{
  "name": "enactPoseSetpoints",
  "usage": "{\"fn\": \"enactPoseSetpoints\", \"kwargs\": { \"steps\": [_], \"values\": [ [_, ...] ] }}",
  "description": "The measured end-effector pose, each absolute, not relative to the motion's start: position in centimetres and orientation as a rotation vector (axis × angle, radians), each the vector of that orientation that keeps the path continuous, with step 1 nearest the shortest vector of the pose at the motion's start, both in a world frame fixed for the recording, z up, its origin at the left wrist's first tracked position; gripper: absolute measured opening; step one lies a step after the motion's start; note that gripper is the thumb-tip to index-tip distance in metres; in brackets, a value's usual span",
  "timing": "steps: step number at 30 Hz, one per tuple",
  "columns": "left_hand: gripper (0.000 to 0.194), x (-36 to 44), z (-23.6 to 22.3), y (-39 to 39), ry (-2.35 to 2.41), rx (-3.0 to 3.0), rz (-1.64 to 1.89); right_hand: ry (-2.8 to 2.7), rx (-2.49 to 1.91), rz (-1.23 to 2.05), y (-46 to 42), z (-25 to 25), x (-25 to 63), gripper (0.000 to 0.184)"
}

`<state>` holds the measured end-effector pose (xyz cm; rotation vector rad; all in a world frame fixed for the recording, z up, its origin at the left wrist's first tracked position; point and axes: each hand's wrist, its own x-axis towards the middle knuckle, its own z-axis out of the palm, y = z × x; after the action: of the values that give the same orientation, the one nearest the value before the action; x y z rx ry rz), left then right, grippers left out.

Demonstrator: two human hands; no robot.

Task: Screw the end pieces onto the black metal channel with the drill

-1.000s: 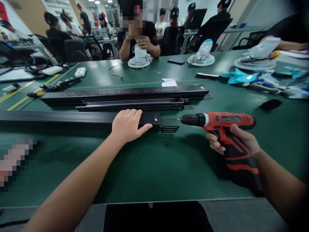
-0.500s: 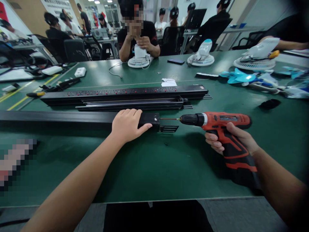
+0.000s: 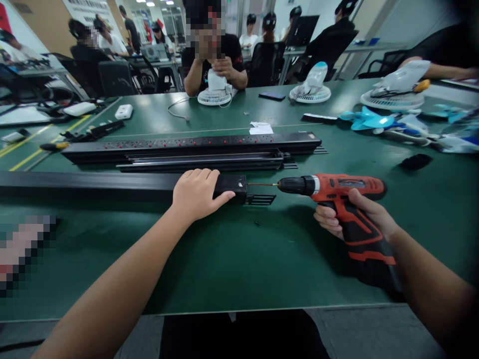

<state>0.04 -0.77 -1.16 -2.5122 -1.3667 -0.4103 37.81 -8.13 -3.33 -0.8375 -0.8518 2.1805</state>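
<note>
Drill (image 3: 350, 182) sits in right grip (image 3: 374, 213), black bar (image 3: 93, 183) beneath left grip (image 3: 195, 193).

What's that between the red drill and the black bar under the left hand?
A thin bit runs from the drill to the bar, in the head view.

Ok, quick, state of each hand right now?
Left hand: laid over the nearest bar; can't tell whether its grip is closed.
Right hand: closed, holding the drill.
</note>
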Motion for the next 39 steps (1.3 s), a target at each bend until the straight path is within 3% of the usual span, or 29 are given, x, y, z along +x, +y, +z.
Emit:
{"fn": "enactPoseSetpoints", "kwargs": {
  "steps": [39],
  "values": [
    [0.067, 0.0, -1.4, -0.6, -1.358, -2.522, -0.452, -0.969, -0.887, 2.042, -8.3, -2.4, 36.9, 0.044]
  ]
}}
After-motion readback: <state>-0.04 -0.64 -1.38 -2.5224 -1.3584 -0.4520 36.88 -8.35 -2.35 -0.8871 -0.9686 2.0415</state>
